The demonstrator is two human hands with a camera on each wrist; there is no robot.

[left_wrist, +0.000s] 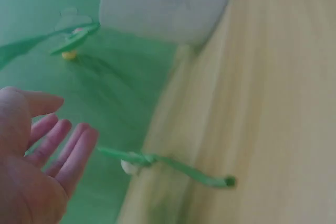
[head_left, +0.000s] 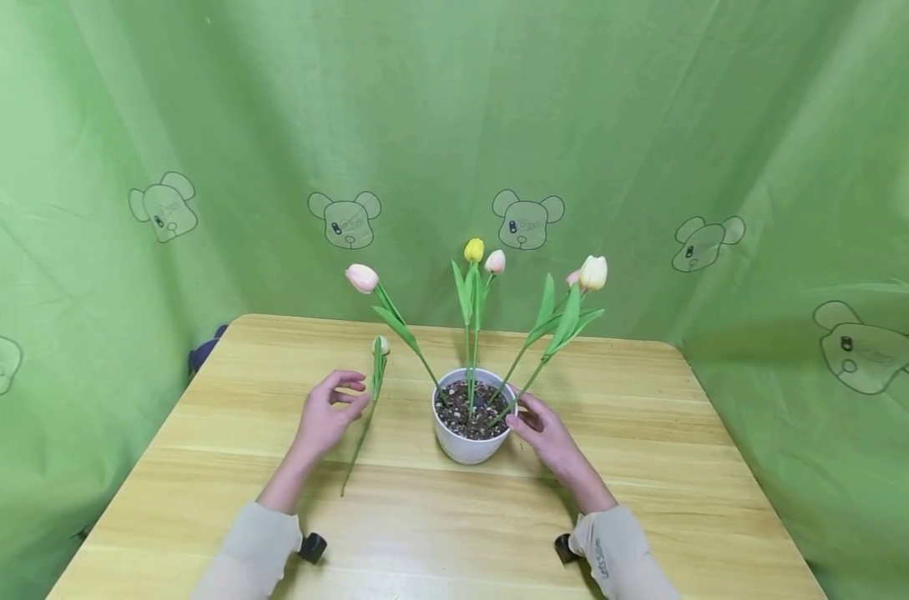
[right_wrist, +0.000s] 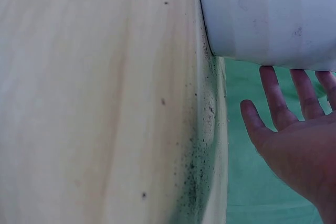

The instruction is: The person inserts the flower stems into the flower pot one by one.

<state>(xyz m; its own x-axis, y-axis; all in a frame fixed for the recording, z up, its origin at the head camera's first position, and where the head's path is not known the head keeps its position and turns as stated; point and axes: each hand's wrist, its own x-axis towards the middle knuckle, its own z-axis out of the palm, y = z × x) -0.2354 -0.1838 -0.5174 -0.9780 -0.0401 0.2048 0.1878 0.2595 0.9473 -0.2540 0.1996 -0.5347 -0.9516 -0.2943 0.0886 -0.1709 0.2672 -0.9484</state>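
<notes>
A white pot point(head_left: 469, 451) filled with dark soil point(head_left: 457, 419) stands on the wooden table. Several tulips rise from the soil: a pink one point(head_left: 362, 278) leaning left, a yellow one point(head_left: 474, 250) in the middle, a cream one point(head_left: 593, 272) leaning right, and other pink ones. To the left of the pot lies a loose white tulip point(head_left: 378, 367), its stem toward me. My left hand point(head_left: 330, 417) hovers beside this stem with loosely bent fingers, holding nothing. My right hand point(head_left: 546, 435) touches the pot's right side; in the right wrist view its fingertips point(right_wrist: 268, 72) meet the wall.
Dark soil crumbs point(right_wrist: 197, 169) are scattered on the table by the pot. A green curtain point(head_left: 424, 108) with printed bear heads surrounds the table point(head_left: 619, 483) at the back and sides. A dark purple object point(head_left: 205, 350) shows behind the far left corner.
</notes>
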